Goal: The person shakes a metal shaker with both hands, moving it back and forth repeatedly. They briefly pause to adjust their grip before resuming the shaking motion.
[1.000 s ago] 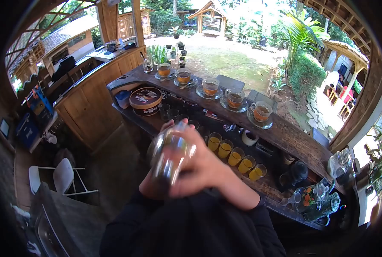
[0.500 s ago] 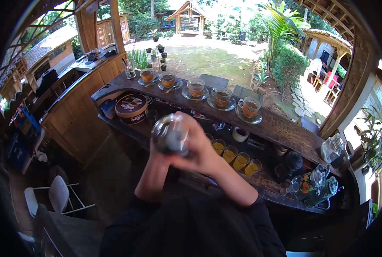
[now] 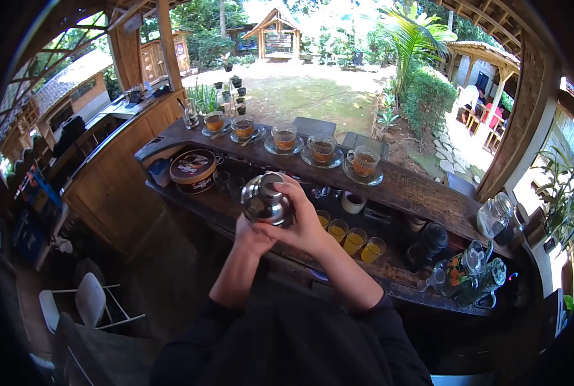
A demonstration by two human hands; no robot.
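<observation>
A shaker (image 3: 266,201), blurred a second earlier, was held lower and steadier, shaking seemingly eased, clasped by curled fingers of left hand (image 3: 251,237) and right hand (image 3: 304,226), juice glasses (image 3: 353,240) at four o'clock.

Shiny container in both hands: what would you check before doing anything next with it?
1. Grip on the shiny container: ok; the left hand supports it from below and the right hand wraps its side and top.
2. Lid seated: cannot tell.
3. How full it is: cannot tell.
4. Row of yellow glasses on the counter beyond: ok, all upright.
5. The tea cups on the upper ledge: ok, on saucers, apart from the hands.
</observation>
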